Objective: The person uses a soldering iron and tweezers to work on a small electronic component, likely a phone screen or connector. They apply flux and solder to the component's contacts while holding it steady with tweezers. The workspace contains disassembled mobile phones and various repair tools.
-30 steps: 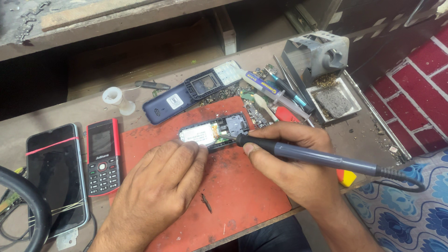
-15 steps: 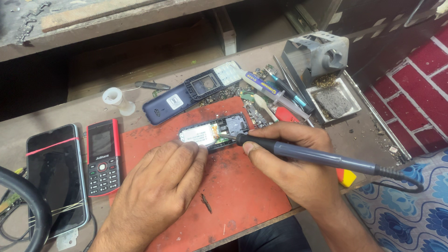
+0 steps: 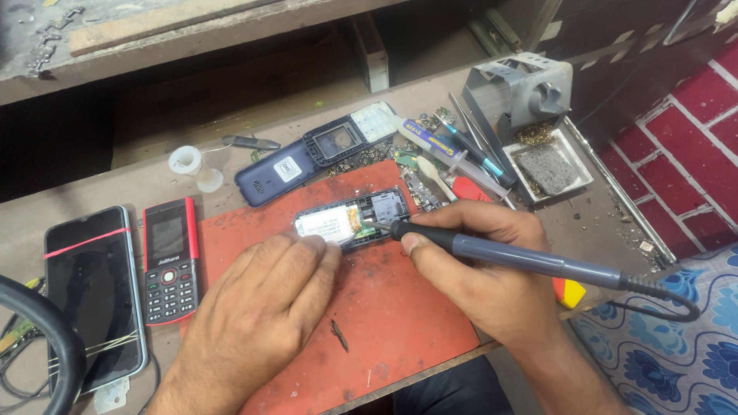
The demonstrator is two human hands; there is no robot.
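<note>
Phone (image 3: 350, 221), stripped of its back, lies across the far edge of the red mat (image 3: 400, 323) with its innards up: a white label at its nine o'clock end, the bare board at three o'clock. The left hand (image 3: 265, 307) lies palm down on the mat at seven o'clock of the phone, fingertips pressing the near edge by the label; the grip is a flat pin with the fingers nearly straight, closed round nothing. The right hand (image 3: 484, 280) sits at four o'clock of the phone, its grip shut tight round a grey soldering iron (image 3: 523, 257), held like a pen, thumb beneath and fingers over. The tip of the iron meets the board at the phone's three o'clock end, and the handle runs off toward four o'clock, ending in a black cord (image 3: 669, 303) past the bench (image 3: 231, 154) edge.

At twelve o'clock of the phone, on the bare bench, lie a blue back cover (image 3: 277, 175) and a black frame (image 3: 338, 142) with a pale keypad (image 3: 378, 121). Farther round, at two o'clock, a syringe (image 3: 446, 150) and thin hand tools lie in a heap, with a grey iron stand (image 3: 519, 92) and its sponge tray (image 3: 550, 170) beyond. At nine o'clock, just off the mat, stands a red keypad phone (image 3: 169, 261), and just beside that a black smartphone (image 3: 92, 296) bound with a red band. A small white spool (image 3: 196, 165) sits at ten o'clock.
</note>
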